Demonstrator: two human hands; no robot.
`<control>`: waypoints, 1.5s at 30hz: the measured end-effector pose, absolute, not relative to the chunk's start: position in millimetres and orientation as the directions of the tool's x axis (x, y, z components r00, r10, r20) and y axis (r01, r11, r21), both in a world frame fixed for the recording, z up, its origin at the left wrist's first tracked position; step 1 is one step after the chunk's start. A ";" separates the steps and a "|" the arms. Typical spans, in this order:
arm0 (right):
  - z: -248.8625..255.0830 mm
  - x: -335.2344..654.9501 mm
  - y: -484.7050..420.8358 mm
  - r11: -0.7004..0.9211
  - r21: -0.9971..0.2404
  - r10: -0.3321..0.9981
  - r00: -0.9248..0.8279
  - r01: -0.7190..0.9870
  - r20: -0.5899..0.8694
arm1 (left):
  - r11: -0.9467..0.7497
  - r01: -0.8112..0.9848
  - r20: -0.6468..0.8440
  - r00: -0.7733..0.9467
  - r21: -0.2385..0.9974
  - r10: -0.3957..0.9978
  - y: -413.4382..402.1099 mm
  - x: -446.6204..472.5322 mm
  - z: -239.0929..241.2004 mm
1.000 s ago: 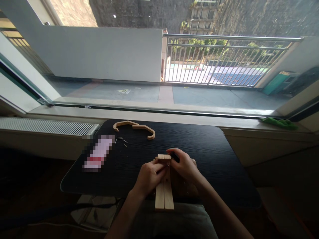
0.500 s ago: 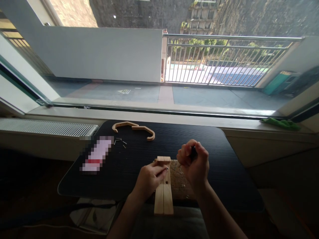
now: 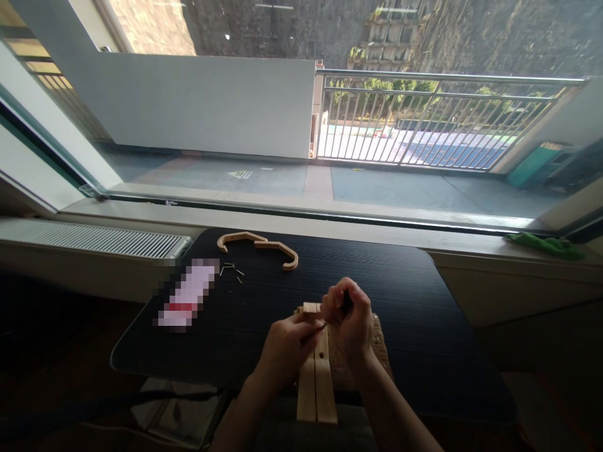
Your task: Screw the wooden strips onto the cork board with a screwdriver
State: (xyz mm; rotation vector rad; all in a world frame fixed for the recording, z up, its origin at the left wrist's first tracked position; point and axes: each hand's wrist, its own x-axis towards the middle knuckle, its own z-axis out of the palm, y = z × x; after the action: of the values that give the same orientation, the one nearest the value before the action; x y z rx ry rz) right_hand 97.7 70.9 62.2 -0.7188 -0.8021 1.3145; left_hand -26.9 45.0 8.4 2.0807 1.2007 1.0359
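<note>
Two pale wooden strips (image 3: pixel 315 392) lie side by side on a worn brown board (image 3: pixel 382 351) at the table's front edge. A dark round hole shows in the right strip. My left hand (image 3: pixel 287 345) rests over the strips near their far end, with thumb and fingers pinched on a small screw that the fingers mostly hide. My right hand (image 3: pixel 348 320) is closed in a fist around a screwdriver, of which only the black handle (image 3: pixel 347 302) shows. Its knuckles are close to the left fingertips, and the shaft is mostly hidden.
The black table (image 3: pixel 409 314) holds two curved wooden hooks (image 3: pixel 282 251) at the back. Several loose screws (image 3: pixel 230 266) lie left of them, beside a blurred pink packet (image 3: pixel 193 292). A radiator (image 3: pixel 98 238) stands left; a green cloth (image 3: pixel 546 245) lies on the windowsill.
My right hand has moved left and a little down, bringing the screwdriver to the left fingertips. The left hand keeps its pinch over the strips. The whole view has shifted slightly.
</note>
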 end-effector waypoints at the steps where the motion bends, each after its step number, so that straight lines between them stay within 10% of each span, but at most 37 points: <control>1: 60.7 97.4 70.3 0.133 -0.839 0.991 0.066 -0.527 0.116 | -0.474 0.485 0.357 0.317 0.735 0.878 44.9 -26.9 8.9; 26: 72.8 116.9 72.1 0.136 -0.922 0.882 -0.380 -0.364 0.280 | -0.471 0.583 0.354 0.311 0.662 0.882 45.7 -26.9 4.6; 45: 76.3 114.2 69.2 0.187 -0.914 0.921 -0.261 -0.359 0.291 | -0.516 0.554 0.405 0.321 0.653 0.856 48.5 -26.5 1.7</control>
State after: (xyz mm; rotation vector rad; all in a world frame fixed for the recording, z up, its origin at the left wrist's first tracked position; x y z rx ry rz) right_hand 114.2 69.2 76.3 -0.6155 -1.2781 1.3785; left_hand -26.5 48.5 1.7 2.1971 1.2505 1.0393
